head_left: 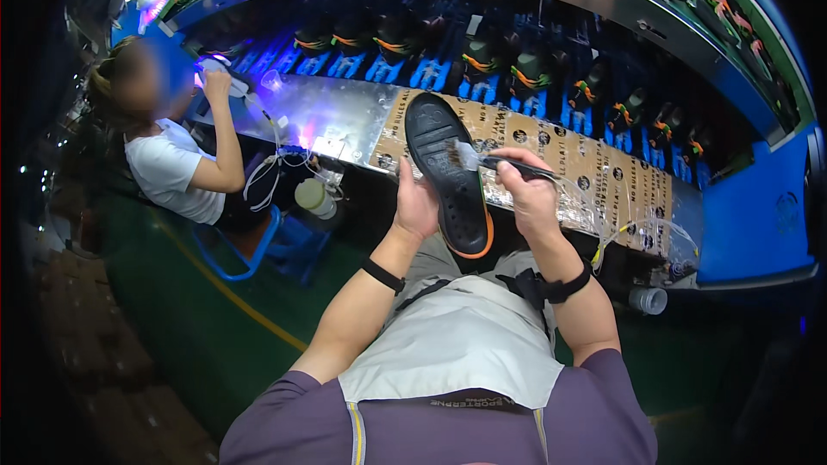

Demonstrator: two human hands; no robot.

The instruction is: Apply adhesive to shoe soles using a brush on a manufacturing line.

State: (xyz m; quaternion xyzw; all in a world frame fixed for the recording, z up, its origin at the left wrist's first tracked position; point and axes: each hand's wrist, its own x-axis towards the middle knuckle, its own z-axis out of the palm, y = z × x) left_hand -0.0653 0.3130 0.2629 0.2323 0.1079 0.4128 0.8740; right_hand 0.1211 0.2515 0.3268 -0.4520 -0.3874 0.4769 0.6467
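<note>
Hands (475,194) raised, gripping sole (448,176), brush (495,162)

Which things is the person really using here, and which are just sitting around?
In use:
- shoe sole, held up by the left hand
- brush, in the grip of the right hand, bristles on the sole

Just sitting around:
- white bottle
- shoes on the conveyor
- blue chair

Dim, blue-violet-lit scene with glare on the metal shelf (336,116), fisheye-bent, dark edges.
</note>
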